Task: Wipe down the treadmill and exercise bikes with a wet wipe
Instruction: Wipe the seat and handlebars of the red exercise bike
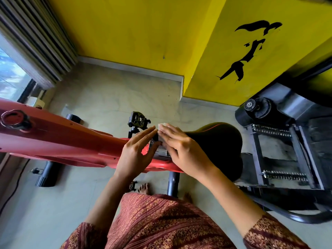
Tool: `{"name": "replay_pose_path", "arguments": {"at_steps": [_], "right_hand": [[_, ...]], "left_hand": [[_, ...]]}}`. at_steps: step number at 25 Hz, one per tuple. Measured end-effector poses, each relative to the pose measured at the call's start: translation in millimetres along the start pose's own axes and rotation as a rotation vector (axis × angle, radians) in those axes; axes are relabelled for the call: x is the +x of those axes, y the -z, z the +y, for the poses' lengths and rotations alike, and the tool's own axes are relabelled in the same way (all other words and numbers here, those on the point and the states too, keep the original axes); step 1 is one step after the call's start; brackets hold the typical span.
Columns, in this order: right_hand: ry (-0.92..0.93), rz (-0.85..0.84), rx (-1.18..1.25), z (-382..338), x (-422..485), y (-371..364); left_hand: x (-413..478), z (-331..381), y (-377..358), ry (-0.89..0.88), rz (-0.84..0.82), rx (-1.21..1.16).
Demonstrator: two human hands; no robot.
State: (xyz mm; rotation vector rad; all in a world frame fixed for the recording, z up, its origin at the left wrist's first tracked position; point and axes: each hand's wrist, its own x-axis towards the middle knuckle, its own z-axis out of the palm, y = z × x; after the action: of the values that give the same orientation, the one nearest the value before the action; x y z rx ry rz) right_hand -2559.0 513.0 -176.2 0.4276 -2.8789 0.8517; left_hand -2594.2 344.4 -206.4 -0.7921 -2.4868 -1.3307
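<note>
The wet wipe (161, 125) is seen only as a small white corner beyond the fingertips of the right hand (179, 148), at the nose of the black saddle (221, 141) of the red exercise bike (68, 144); the rest of it is covered by that hand, whose fingers are laid straight and flat over it, pressing it against the saddle's front and the metal seat mount (159, 152) below. The left hand (137, 151) is held opposite, fingers likewise straight and together, their tips touching the other side of the same spot; nothing is gripped in it. Whether the right thumb is tucked under the wipe cannot be told, as it is hidden.

The wipe is judged to be light, limp and damp; it will bunch or slip away if pushed by fingertips alone, so it is best kept folded into a pad and held flat beneath the fingers, with pressure spread across it. The saddle is likely padded and slightly yielding, and may be rubbed firmly; the mount has edges on which thin wet tissue could snag or tear, so lighter strokes are called for there. The bike's frame is stiff and heavy and should need no steadying; a black machine (287, 144) stands just beside the saddle, apart from both hands.
</note>
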Motion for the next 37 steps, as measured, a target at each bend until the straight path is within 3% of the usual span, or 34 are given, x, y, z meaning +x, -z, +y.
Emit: {"name": "replay_pose_path", "arguments": {"at_steps": [5, 8, 14, 18, 20, 23, 25, 30, 34, 37], "right_hand": [[-0.186, 0.181, -0.076, 64.1, -61.9, 57.2], [-0.288, 0.205, -0.098, 89.5, -66.3, 77.7], [-0.065, -0.061, -0.097, 62.3, -26.5, 60.1], [-0.243, -0.083, -0.027, 107.9, -27.7, 87.4], [-0.452, -0.027, 0.146, 120.5, -41.2, 97.0], [-0.7, 0.159, 0.294, 113.4, -71.4, 95.8], [-0.748, 0.31, 0.353, 93.4, -98.5, 87.4], [-0.715, 0.375, 0.472, 55.9, -149.8, 72.5], [-0.755, 0.45, 0.367, 64.9, -130.3, 64.1], [-0.613, 0.397, 0.328, 46.5, -145.6, 63.2]], "left_hand": [[12.5, 16.1, -20.5, -0.113, -0.069, 0.089], [21.7, 30.4, -35.5, -0.199, -0.116, 0.117], [28.3, 46.1, -59.6, -0.233, -0.14, 0.203], [34.4, 51.8, -68.7, -0.221, -0.163, 0.26], [39.6, 62.1, -80.3, -0.255, -0.207, 0.235], [43.3, 76.6, -96.3, -0.292, -0.268, 0.198], [43.8, 79.1, -98.9, -0.284, -0.285, 0.183], [46.3, 79.4, -97.9, -0.316, -0.319, 0.174], [48.2, 83.0, -95.5, -0.299, -0.32, 0.166], [46.7, 84.5, -94.0, -0.297, -0.323, 0.152]]}}
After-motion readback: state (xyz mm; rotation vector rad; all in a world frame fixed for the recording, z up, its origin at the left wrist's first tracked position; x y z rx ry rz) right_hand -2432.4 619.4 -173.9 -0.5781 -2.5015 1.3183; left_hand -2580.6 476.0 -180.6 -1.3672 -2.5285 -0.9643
